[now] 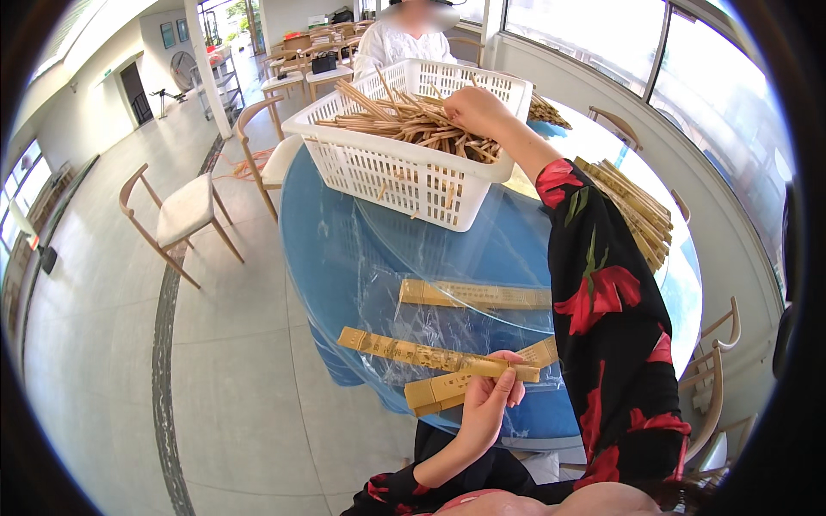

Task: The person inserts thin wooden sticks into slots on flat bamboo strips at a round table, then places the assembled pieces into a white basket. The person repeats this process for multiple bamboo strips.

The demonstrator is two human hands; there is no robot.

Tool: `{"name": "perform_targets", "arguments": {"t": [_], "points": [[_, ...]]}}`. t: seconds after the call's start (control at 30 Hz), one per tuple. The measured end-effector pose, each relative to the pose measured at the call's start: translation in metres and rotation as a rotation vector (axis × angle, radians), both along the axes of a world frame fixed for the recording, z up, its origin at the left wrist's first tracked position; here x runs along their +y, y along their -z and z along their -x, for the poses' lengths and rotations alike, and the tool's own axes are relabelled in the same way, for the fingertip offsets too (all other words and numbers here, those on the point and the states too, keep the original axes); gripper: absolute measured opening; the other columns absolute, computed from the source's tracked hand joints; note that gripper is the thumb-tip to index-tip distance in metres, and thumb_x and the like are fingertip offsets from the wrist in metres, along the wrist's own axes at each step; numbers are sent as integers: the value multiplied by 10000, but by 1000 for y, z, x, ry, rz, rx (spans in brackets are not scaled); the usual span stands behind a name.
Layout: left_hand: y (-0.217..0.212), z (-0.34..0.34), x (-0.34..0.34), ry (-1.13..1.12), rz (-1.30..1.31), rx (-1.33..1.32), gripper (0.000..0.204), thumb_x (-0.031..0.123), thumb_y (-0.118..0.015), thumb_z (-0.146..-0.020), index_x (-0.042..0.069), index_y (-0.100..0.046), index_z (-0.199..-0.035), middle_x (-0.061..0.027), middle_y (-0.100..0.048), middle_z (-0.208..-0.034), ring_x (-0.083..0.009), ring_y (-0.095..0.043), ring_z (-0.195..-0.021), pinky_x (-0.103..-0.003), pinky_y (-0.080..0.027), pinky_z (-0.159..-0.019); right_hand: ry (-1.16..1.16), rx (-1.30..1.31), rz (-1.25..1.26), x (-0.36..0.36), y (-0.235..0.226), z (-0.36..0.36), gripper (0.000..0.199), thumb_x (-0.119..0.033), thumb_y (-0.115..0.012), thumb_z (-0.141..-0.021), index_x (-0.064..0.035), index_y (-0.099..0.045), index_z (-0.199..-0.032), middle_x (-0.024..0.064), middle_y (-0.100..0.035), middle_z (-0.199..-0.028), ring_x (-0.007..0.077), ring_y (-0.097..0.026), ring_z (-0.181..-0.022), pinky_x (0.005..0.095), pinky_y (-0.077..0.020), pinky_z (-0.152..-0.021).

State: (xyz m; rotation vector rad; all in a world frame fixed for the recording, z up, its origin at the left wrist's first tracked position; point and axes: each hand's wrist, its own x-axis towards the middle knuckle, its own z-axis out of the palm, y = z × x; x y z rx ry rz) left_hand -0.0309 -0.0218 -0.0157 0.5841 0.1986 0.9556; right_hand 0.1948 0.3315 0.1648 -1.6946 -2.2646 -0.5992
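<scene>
My left hand (492,391) is closed around the right end of a long, narrow kraft-paper sleeve (404,351) with dark print, held slanting above the table's near edge. Beneath it lie more flat paper sleeves (434,394), partly covered by the hand. My right arm stretches forward to a white slotted plastic basket (404,187) heaped with thin wooden chopsticks (404,116). There my right hand (476,112) is curled closed on the chopsticks at the right side of the heap; its fingertips are partly hidden among them.
A round blue-covered table (331,232) with a glass turntable carries everything. Another paper sleeve (482,295) lies on clear plastic film (379,310). A stack of filled sleeves (632,211) sits right of my arm. Across the table sits a person in white (391,47). Chairs (185,215) stand around.
</scene>
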Motion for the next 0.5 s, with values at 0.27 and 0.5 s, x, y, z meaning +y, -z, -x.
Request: {"name": "perform_targets", "arguments": {"t": [0.27,0.5], "points": [[1,0,-1,5,-11,37,186,146,-474,-1068,17,-532,-1188,11,-440,-703,-88,-372,-633,-264,-335,-628,11,127,-151,-16,-2,11,132,-185,-693,-802,-61,-648,-792,122,-684,-852,333,-643,-904,453,-497,-804],[2,-6,5,-6,-77,63,188,155,-468,-1073,20,-536,-1185,22,-442,-709,-71,-381,-621,-260,-348,-615,-172,306,-537,-63,-34,35,196,-253,-685,-878,-66,-630,-860,75,-659,-834,297,-640,-920,434,-492,-807]]}}
